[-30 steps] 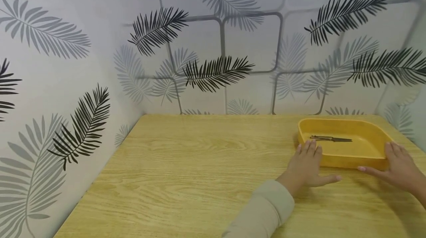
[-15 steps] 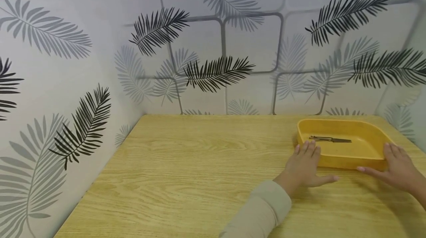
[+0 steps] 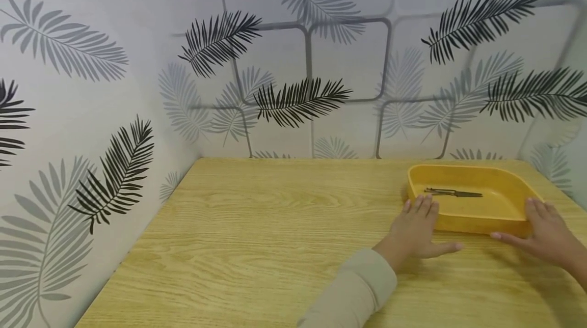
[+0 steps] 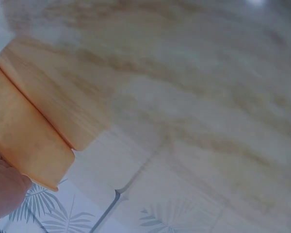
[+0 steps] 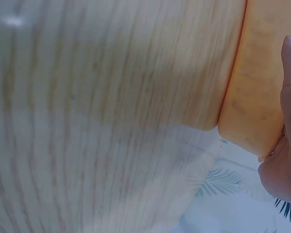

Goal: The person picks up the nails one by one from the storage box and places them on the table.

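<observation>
A yellow plastic tray point(image 3: 477, 223) sits on the wooden table at the right in the head view. Inside it lies a slim dark metal tool point(image 3: 468, 194) with thin arms at its left end, perhaps scissors; its kind is unclear. My left hand point(image 3: 415, 231) rests its extended fingers against the tray's front left corner, thumb pointing right. At the front right corner, my right hand point(image 3: 548, 231) touches the rim with fairly straight fingers, its thumb stretched along the front wall. Both wrist views show the tray's outer wall point(image 4: 31, 128) beside the hands.
The wood-grain table point(image 3: 257, 231) extends left of the tray and toward the front. Behind it stands a wall point(image 3: 348, 129) with leaf-patterned covering, and a similar wall point(image 3: 105, 104) borders the left side.
The tray has slid slightly to the left with the tool in it. Both hands have moved along with it, keeping the same contact.
</observation>
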Available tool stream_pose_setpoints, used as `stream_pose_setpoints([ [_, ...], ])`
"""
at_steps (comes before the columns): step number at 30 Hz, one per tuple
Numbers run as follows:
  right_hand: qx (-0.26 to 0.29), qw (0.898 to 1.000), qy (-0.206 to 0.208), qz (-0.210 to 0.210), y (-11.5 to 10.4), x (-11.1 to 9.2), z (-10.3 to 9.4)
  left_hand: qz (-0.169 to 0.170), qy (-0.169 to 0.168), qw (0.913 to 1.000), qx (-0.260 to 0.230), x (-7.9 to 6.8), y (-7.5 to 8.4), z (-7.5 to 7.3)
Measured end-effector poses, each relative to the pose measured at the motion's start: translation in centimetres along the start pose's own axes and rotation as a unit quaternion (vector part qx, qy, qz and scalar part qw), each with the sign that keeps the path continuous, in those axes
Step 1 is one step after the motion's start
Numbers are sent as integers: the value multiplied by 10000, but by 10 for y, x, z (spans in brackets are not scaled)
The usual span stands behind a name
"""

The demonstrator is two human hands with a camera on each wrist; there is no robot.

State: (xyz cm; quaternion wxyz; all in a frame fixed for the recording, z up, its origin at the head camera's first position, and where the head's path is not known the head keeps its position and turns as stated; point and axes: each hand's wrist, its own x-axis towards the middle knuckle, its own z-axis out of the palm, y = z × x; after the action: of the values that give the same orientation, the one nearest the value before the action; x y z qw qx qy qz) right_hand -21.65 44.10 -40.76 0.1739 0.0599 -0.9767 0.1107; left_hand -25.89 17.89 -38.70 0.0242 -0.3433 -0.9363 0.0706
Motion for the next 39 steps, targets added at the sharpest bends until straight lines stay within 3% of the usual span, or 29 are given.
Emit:
stream_pose_setpoints([
  [21,334,9985,-429,111,-8,-1,3,114,154,9998,-24,-7,-13,4],
  [30,391,9956,-814,262,-14,1,-4,169,274,9995,-68,-8,-17,5],
  [39,452,9943,-926,275,-17,1,-3,190,193,9996,-58,-12,-20,4],
])
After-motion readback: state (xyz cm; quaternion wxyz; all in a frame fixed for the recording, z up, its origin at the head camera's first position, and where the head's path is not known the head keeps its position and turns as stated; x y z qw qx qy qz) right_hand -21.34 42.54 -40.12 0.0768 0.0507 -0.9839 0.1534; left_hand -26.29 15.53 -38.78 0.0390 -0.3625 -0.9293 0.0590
